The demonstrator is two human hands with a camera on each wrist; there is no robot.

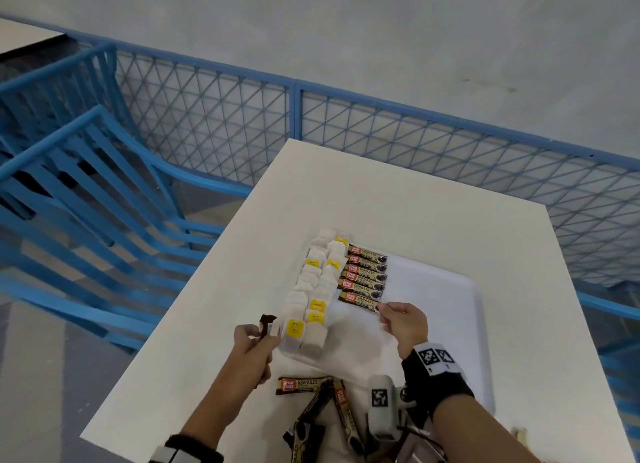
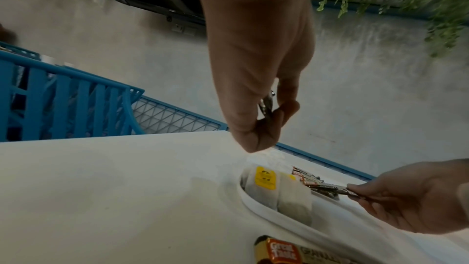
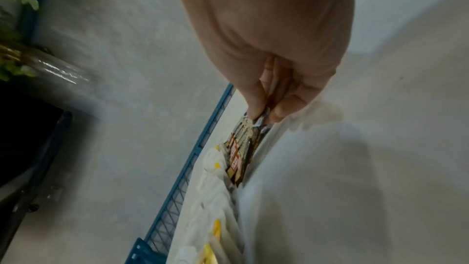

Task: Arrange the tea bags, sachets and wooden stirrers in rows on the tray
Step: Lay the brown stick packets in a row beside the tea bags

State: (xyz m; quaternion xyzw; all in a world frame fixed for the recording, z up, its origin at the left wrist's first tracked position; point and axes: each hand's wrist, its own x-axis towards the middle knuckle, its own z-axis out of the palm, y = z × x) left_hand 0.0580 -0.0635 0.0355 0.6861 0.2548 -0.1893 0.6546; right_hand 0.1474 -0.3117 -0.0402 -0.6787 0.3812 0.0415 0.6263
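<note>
A white tray lies on the white table. Two rows of tea bags with yellow tags fill its left side. Beside them lies a row of brown coffee sachets. My right hand pinches the right end of the nearest sachet in that row, also seen in the right wrist view as the sachet. My left hand holds another sachet upright just left of the tray; the left wrist view shows this sachet edge-on between thumb and fingers. No stirrers are visible.
Several loose sachets lie in a heap on the table near me, in front of the tray. Blue slatted chairs stand to the left and a blue mesh fence runs behind the table. The tray's right half holds nothing.
</note>
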